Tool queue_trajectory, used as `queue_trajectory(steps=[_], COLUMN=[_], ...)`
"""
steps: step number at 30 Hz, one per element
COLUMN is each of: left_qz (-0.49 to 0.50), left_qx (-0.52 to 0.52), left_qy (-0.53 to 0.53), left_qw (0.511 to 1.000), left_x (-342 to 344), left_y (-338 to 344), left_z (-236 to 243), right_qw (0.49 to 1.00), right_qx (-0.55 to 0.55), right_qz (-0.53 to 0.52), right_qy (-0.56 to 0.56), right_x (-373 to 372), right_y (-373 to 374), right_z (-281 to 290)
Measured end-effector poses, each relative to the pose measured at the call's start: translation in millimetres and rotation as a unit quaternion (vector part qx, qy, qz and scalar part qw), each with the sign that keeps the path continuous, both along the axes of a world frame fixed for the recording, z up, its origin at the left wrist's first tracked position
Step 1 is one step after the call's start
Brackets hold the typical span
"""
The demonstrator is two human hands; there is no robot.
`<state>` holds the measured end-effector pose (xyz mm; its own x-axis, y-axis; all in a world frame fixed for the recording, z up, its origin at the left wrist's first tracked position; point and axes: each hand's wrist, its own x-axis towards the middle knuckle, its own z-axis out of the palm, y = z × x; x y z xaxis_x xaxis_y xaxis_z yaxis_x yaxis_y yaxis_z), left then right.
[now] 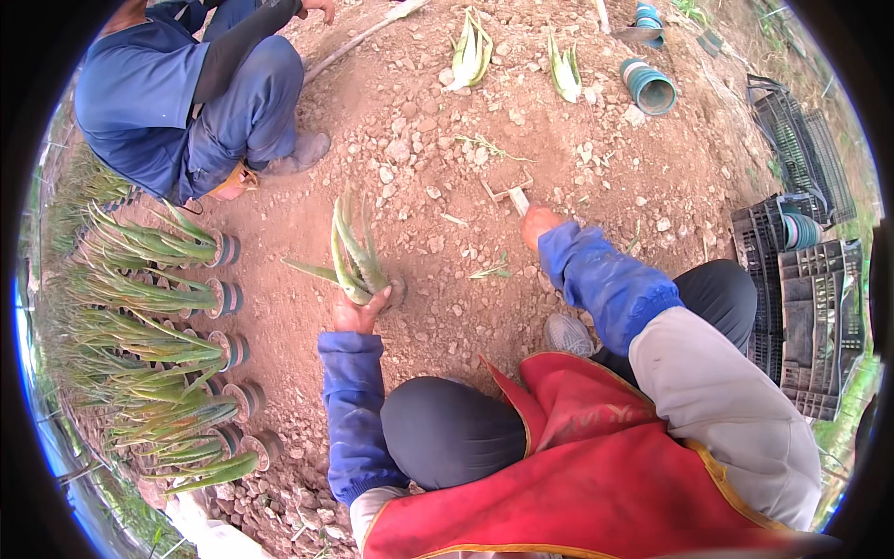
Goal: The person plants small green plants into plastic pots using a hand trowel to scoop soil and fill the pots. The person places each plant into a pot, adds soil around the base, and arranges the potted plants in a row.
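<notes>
An aloe plant (348, 256) with thick pale-green leaves stands on the reddish, stony soil in front of me. My left hand (358, 313) is closed around its base, thumb toward the right, beside a small hollow or clod. Further right and a little farther away, my right hand (538, 225) grips a small hand hoe (511, 194). Its light-coloured, crosswise head is down at the soil; most of the handle is hidden in my fist. Two loose aloe plants, one larger (471, 54) and one smaller (564, 69), lie at the far side.
Potted aloes (177, 349) lie in a row at left, pots toward me. A person in blue (177, 102) crouches at far left. Stacked pots (649, 86) lie at far right, and black crates (819, 307) stand along the right. A long stick (358, 42) lies far off.
</notes>
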<state>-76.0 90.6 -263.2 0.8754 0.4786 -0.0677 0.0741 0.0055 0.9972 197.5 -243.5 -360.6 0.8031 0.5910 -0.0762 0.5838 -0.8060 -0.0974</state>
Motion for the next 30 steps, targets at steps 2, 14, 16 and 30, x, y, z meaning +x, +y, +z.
queue_trajectory(steps=[2, 14, 16, 30], left_qz=[0.017, -0.030, -0.048, -0.037], left_qx=[0.034, -0.007, 0.008, 0.054], left_qy=[0.010, -0.019, 0.010, 0.025], left_qw=[0.999, 0.999, 0.999, 0.998], left_x=[-6.5, -1.7, 0.1, -0.2], left_y=[-1.4, 7.2, 13.6, 22.9], left_z=[2.7, 19.3, 32.1, 23.5], right_qw=[0.995, 0.970, 0.956, 0.857], right_qx=[-0.064, 0.076, 0.035, -0.005], right_qz=[0.078, 0.082, 0.139, 0.355], right_qy=[0.024, 0.214, 0.256, 0.372], right_x=[-7.6, -55.1, -60.9, -89.0], right_y=[2.1, -37.8, -32.0, 58.2], right_z=[8.2, 158.4, 188.2, 215.5])
